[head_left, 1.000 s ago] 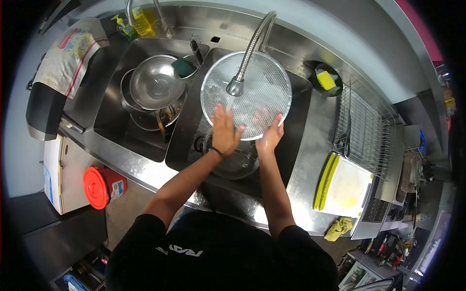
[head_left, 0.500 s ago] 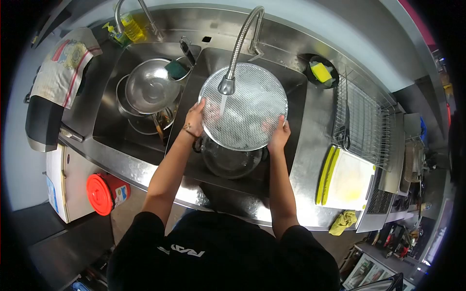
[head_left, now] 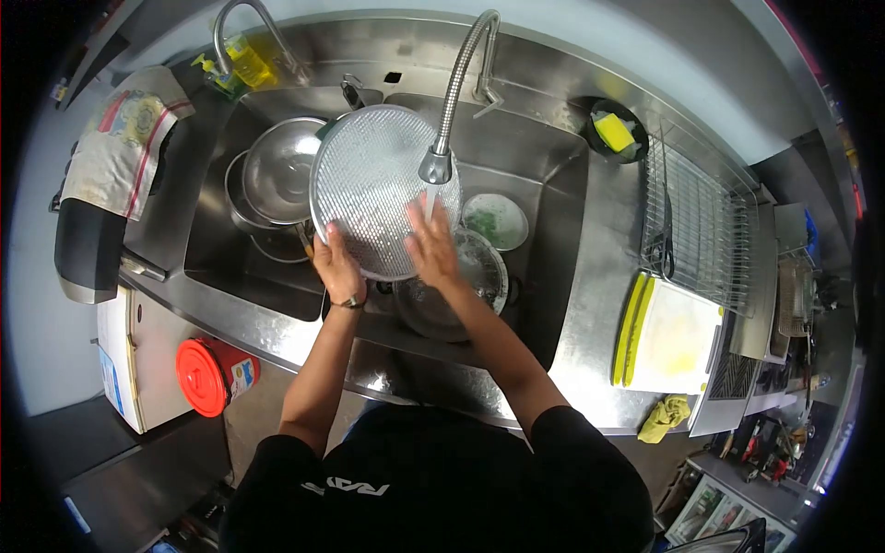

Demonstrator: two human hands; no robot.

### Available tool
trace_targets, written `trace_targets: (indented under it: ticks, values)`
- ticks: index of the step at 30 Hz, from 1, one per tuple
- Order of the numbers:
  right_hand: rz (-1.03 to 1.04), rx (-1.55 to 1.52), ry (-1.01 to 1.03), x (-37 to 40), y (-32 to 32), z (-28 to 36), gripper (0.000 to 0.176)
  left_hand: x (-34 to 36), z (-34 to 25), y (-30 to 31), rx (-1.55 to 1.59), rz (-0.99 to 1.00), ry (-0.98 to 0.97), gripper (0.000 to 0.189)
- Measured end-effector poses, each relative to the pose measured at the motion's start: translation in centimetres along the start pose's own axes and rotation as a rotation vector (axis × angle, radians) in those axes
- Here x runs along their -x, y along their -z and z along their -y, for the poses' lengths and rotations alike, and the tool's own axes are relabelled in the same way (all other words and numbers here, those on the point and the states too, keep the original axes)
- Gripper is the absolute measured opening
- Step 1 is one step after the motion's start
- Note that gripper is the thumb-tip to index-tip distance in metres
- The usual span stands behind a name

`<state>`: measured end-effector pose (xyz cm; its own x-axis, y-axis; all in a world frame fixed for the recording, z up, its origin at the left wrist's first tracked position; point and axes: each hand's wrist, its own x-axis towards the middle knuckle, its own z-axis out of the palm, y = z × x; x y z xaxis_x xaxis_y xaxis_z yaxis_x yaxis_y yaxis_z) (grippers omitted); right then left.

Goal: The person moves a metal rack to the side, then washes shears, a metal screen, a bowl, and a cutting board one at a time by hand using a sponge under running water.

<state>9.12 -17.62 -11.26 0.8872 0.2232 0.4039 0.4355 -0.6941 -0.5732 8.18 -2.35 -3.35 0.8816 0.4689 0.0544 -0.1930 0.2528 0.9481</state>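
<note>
A round perforated metal tray (head_left: 373,184) is held tilted over the divide between the two sink basins. My left hand (head_left: 337,267) grips its lower edge. My right hand (head_left: 431,244) lies flat with spread fingers against the tray's right face, just under the flexible faucet head (head_left: 435,168), from which water runs. Below my hands, a metal pot (head_left: 461,286) sits in the right basin, with a small plate (head_left: 496,221) bearing green bits behind it.
The left basin (head_left: 212,249) holds stacked metal bowls (head_left: 281,170). A soap bottle (head_left: 244,57) stands at the back left, a towel (head_left: 124,129) lies left. On the right are a sponge dish (head_left: 613,131), a wire rack (head_left: 701,230), a cutting board (head_left: 671,336) and a yellow cloth (head_left: 668,415). A red-lidded can (head_left: 207,376) stands below the counter.
The tray has moved left, from over the right basin to over the divide. My right hand left its rim and now presses flat on its face; the pot and plate are uncovered.
</note>
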Motion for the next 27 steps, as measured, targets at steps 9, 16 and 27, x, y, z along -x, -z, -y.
trace_targets:
  ticks: [9,16,27]
  values:
    - [0.004,-0.06,-0.089,-1.2,-0.4,-2.4,0.072,0.9,0.3,2.0,0.011,-0.054,-0.053,0.022]
    - [-0.078,-0.616,-0.99,1.2,1.7,-6.0,0.06,1.1,-1.1,4.5,0.002,-0.072,0.259,0.032]
    - [0.196,-0.271,-0.555,2.8,3.3,-1.8,0.049,4.5,-7.7,6.9,-0.146,0.008,0.348,0.05]
